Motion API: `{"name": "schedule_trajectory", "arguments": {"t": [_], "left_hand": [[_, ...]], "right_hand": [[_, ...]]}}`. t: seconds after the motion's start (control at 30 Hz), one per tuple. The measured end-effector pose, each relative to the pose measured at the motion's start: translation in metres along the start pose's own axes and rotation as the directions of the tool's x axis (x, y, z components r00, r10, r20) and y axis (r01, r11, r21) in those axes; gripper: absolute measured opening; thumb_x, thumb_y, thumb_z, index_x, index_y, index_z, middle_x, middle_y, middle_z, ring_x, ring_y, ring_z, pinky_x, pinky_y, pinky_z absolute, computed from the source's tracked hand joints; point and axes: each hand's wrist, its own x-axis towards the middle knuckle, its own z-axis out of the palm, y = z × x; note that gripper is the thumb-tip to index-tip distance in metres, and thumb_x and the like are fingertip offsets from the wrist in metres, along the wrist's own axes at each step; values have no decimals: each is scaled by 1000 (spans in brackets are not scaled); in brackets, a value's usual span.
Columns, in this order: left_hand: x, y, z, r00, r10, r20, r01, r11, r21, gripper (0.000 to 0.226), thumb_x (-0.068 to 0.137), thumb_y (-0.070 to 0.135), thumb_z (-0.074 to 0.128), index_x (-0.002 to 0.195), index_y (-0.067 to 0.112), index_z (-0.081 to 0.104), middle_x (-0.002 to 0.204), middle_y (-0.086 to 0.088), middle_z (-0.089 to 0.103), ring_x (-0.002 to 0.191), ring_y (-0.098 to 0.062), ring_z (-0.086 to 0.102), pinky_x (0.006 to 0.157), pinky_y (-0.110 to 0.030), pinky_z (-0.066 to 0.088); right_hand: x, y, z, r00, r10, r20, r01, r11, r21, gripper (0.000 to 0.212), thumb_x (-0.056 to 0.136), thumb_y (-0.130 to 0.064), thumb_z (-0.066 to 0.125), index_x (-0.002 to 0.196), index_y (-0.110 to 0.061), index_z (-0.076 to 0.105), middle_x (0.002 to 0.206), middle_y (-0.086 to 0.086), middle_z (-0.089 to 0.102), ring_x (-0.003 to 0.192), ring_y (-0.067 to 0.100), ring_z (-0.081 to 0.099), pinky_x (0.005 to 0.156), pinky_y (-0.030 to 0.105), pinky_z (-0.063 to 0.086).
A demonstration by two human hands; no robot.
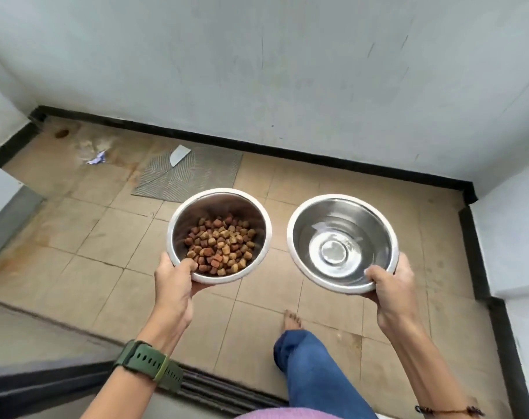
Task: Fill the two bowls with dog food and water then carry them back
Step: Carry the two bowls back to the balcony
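My left hand (175, 282) grips the near rim of a steel bowl (178, 219), thumb inside, with a heap of brown dog food (221, 249) in it. My right hand (393, 282) grips the near rim of a second steel bowl (342, 207) that holds clear water (335, 249). Both bowls are held level in the air above the tiled floor, side by side and apart. A green watch sits on my left wrist.
A beige tiled floor (91, 267) is bounded by white walls with a black skirting (317, 155). A grey mat (196, 176) lies near the far wall, with paper scraps (97, 158) to its left. My bare foot (292, 319) steps forward. A sliding-door track (221, 388) runs below.
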Motion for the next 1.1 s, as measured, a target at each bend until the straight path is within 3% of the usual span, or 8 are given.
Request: {"name": "schedule_trajectory", "arguments": {"t": [0.27,0.47,0.57,0.7,0.8,0.93,1.03,1.1], "left_hand": [[108,33,112,988,-101,-118,100,995,-19,43,85,-16,36,115,15,43,114,-12,53,95,-27,57,52,-35,57],[215,49,186,972,-197,-129,201,980,16,46,88,-19,35,117,16,40,105,-7,53,91,-25,56,52,-33,55],[283,39,221,971,-215,-105,224,971,87,43,88,-20,35,112,16,38,106,-8,52,82,-19,54,51,-34,53],[368,13,262,960,-255,-115,272,948,166,41,89,-19,35,110,17,36,116,-10,46,100,-28,50,61,-35,49],[417,-15,285,962,-252,-102,269,937,222,40,90,-18,36,110,16,37,117,-10,46,103,-28,50,62,-35,50],[476,-75,308,944,-308,-121,330,897,295,44,90,-17,36,122,14,38,122,-9,46,107,-28,51,68,-39,51],[517,-126,327,945,-306,-116,327,877,353,42,90,-18,35,121,11,40,127,-15,47,108,-28,49,62,-35,51],[532,-187,336,866,-499,-39,468,779,417,24,92,-19,32,91,-5,52,118,-38,46,111,-28,44,76,-45,51]], "right_hand": [[140,-45,52,1000,23,3,-22,999,-41,40,80,11,45,88,-27,53,80,2,56,66,17,54,54,29,47],[248,-55,105,996,77,-53,-78,997,-14,37,84,7,52,95,-28,55,92,10,62,81,26,61,66,35,51],[305,-42,132,988,94,-124,-99,995,-32,36,86,4,55,95,-32,55,97,8,64,93,33,62,80,48,54],[383,-11,167,971,162,-177,-173,984,-45,36,87,1,58,96,-34,56,107,10,63,104,35,61,93,57,48],[437,22,186,959,201,-199,-219,973,-69,33,88,0,58,97,-32,55,98,4,63,94,29,60,86,53,50],[503,84,204,925,290,-245,-308,950,-40,25,91,1,53,104,-19,47,84,-1,57,72,16,57,50,27,54],[549,148,210,885,386,-259,-404,915,-18,24,92,1,52,107,-17,47,87,2,56,77,21,57,42,23,54],[576,191,211,866,426,-263,-446,895,-20,24,92,0,52,109,-17,48,94,6,58,81,23,58,43,25,55]]}}
